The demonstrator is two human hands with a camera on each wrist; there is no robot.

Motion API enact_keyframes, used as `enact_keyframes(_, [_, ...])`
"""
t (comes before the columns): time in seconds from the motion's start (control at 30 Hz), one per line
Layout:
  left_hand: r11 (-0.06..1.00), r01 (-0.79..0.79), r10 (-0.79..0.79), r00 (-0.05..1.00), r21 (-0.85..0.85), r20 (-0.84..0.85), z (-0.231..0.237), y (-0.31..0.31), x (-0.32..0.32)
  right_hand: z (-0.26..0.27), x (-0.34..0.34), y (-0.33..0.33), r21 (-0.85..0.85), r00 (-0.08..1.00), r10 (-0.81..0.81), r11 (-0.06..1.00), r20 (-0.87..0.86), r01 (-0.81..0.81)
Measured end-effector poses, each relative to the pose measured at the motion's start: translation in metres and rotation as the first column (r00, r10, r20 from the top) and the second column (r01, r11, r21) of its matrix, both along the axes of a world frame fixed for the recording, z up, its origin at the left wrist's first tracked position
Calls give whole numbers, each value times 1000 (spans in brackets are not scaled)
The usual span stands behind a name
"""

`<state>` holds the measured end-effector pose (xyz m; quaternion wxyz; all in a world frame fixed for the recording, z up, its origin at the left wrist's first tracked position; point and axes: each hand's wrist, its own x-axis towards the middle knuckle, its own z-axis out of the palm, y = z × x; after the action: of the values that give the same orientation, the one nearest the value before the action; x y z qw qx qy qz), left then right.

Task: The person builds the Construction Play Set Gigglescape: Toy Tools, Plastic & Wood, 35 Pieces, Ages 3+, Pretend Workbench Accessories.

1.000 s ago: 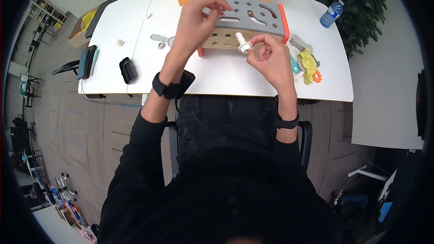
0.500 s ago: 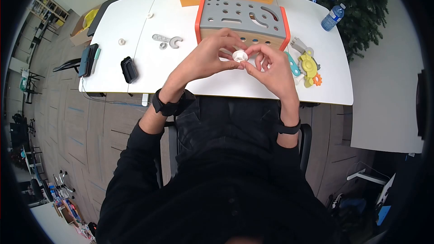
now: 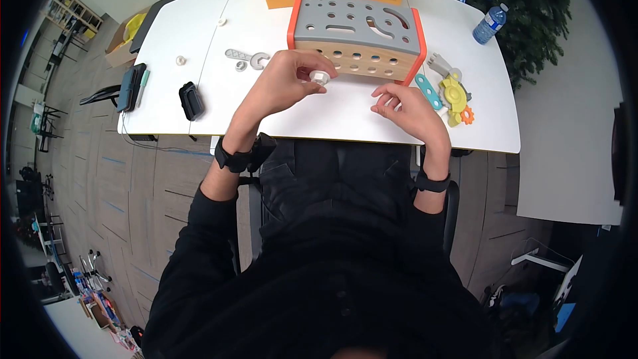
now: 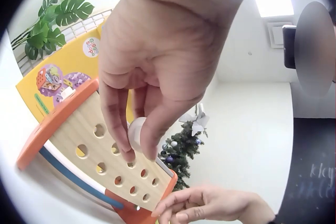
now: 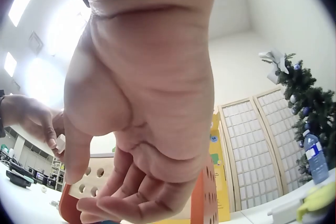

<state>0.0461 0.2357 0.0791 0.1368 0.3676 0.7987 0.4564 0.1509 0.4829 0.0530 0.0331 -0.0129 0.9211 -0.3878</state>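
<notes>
Contact with the small white piece [image 3: 319,78] is made by the left hand [image 3: 284,83] alone. It is pinched between thumb and fingers and held above the white surface [image 3: 332,115], on the person's side of the pegboard toy [image 3: 360,26], toward that toy's left end. A six-sided end is shown upward in the head view; the rest is hidden by the grip, so its long axis cannot be told. The rows of holes in the wooden front panel [image 3: 365,62] are found ahead of the piece and to its right, and the left hand is clearly the nearer to it. Whether the panel is touched cannot be settled; it seems to be left apart.

The left forearm is angled forward and inward, with the fingers arched over the far side of the piece and the thumb set on the near side. Nothing is held by the right hand [image 3: 407,108]: its fingers are loosely bent, and it is kept off to the right, well apart from the piece. Nearer to that hand, a teal strip [image 3: 426,86] and a yellow part [image 3: 454,95] are seen; a grey wrench [image 3: 237,55] is laid left of the left hand.
</notes>
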Motion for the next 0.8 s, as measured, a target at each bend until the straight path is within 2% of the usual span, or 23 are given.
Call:
enact_keyframes(0.03, [1000, 0, 0, 1000, 0, 0, -1, -1, 0, 1, 1, 0, 16, 998, 10, 1000, 64, -11])
enact_keyframes(0.13, [1000, 25, -25, 1000, -16, 0, -4, -3, -1, -6, 2, 3, 16, 996, 26, 999, 89, -28])
enact_keyframes(0.27, [997, 59, -57, 997, -46, 48, -3, -3, 2, -11, 2, 5, 17, 994, 40, 999, 102, -42])
enact_keyframes(0.33, [996, 63, -57, 994, -68, 88, -3, 1, 5, -9, 2, 1, 8, 997, 52, 999, 50, -53])
enact_keyframes(0.37, [992, 119, -115, 987, -30, 112, -5, 4, 7, -8, 1, -3, 8, 997, 52, 999, 51, -53])
enact_keyframes(0.4, [985, 174, -173, 976, 9, 134, -7, 9, 9, -6, 1, -7, -255, 999, 42, 966, 22, -35])
enact_keyframes(0.43, [985, 174, -173, 976, 9, 134, -11, 14, 12, -4, 0, -11, -501, 1000, 24, 865, -3, -23])
enact_keyframes(0.47, [975, 184, -200, 971, 124, 133, -17, 21, 16, 0, 0, -15, -500, 1000, 23, 866, -3, -22])
enact_keyframes(0.5, [952, 193, -228, 965, 238, 129, -20, 28, 19, 5, 0, -17, -619, 1000, 0, 785, -6, -3])
enact_keyframes(0.53, [962, 218, -223, 975, 163, 13, -19, 34, 21, 7, 1, -18, -725, 1000, -25, 689, -4, 14])
enact_keyframes(0.57, [961, 221, -226, 974, 164, 14, -20, 41, 23, 7, 2, -17, -724, 1000, -28, 690, -4, 17])
enact_keyframes(0.63, [955, 219, -236, 970, 201, 65, -21, 56, 29, 6, 3, -12, -510, 993, -112, 857, -42, 75])
enact_keyframes(0.77, [955, 222, -253, 956, 197, 151, -22, 75, 35, 12, 15, 3, -452, 988, -155, 882, -14, 132])
enact_keyframes(0.8, [954, 222, -254, 955, 199, 152, -23, 79, 35, 13, 18, 3, -456, 980, -199, 870, 25, 188])
